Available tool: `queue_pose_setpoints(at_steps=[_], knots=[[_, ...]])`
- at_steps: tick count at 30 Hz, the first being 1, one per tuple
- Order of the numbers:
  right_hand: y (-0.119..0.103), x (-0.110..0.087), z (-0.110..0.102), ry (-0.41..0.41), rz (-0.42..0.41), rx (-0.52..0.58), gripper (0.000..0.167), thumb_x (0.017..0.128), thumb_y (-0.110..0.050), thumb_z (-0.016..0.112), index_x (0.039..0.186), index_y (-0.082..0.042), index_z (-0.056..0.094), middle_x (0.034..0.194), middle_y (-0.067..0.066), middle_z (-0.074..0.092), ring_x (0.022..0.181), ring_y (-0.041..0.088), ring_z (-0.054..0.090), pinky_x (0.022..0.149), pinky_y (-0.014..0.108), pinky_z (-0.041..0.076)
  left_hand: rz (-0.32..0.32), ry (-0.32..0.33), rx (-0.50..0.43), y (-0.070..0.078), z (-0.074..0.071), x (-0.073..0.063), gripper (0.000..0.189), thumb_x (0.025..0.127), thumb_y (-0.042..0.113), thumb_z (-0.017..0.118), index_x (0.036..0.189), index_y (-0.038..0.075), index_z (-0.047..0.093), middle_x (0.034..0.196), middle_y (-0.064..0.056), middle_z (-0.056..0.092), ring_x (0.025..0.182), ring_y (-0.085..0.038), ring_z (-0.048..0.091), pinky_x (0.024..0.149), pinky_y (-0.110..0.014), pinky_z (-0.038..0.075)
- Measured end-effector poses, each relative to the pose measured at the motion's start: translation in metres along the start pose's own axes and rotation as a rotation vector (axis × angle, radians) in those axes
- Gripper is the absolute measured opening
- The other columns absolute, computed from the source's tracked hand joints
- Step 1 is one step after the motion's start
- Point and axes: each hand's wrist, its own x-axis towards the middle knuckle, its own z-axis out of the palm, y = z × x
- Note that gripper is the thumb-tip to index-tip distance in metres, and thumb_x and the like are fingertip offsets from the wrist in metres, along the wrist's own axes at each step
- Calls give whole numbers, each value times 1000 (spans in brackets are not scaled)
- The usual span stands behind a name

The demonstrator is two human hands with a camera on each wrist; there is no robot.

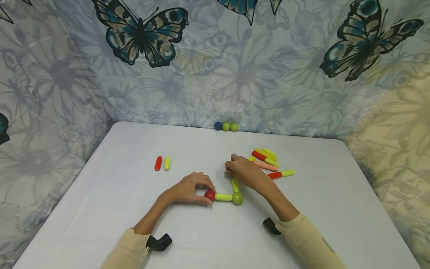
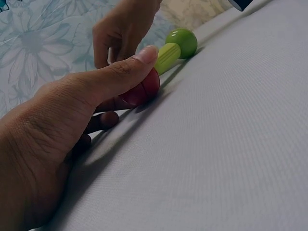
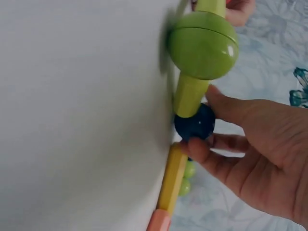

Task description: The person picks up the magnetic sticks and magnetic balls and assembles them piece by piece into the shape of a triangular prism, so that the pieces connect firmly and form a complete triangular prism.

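Observation:
My left hand [image 1: 189,189] pinches a red ball [image 1: 209,195] between thumb and fingers. From that ball a yellow-green rod [image 1: 223,197] runs right to a green ball [image 1: 237,198]. A second yellow-green rod [image 1: 235,185] leads away from the green ball toward the back, making a corner. At its far end, my right hand [image 1: 246,172] grips a dark blue ball [image 3: 195,122], which touches the rod in the right wrist view. In the head view this blue ball is hidden beneath my right hand. The left wrist view shows my thumb on the red ball [image 2: 143,90].
Several red, yellow and orange rods [image 1: 265,166] lie to the right of my right hand. A red rod [image 1: 158,163] and a yellow-green rod [image 1: 167,163] lie at the left. One blue ball [image 1: 218,126] and two green balls [image 1: 230,127] sit at the table's back edge.

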Motion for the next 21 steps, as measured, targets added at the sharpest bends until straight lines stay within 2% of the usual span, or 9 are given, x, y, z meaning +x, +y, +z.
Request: queue_pose_setpoints(at_steps=[3,6,10,13,17,21], knots=[[-4,-6,4,-22,86,-21,33,95,-36,76,114,-9,76,95,7,61,72,15,54,68,24,52,6,-6,3,0,1,1,29,85,40,86,111,32,76,108,17,73,101,-1,58,94,-30,44],[-11,-12,3,-93,178,-11,51,91,-44,79,126,-8,70,107,13,62,75,19,58,72,30,58,9,-3,12,0,1,2,30,85,41,86,111,32,76,109,17,73,101,0,58,94,-29,44],[-16,-13,3,-157,303,103,59,91,-39,81,137,-6,63,118,17,61,85,23,61,77,36,60,17,6,17,0,0,1,30,84,42,86,111,34,76,108,18,73,102,0,58,93,-29,45],[-14,-13,4,-167,385,194,59,92,-34,81,139,-5,61,117,17,61,92,25,60,80,37,59,18,5,10,0,0,2,30,84,41,87,110,34,76,108,19,72,101,1,58,93,-29,44],[-10,-15,3,-183,413,228,63,92,-35,80,145,-9,57,122,18,61,98,26,60,84,41,60,17,3,8,-1,0,2,29,84,42,86,111,34,76,107,19,73,101,1,58,93,-29,44],[-7,-17,0,-197,353,224,64,93,-34,79,148,-13,53,123,17,62,99,25,61,88,43,60,11,1,13,-2,1,0,29,85,42,86,111,34,76,108,19,73,100,1,58,93,-29,44]])
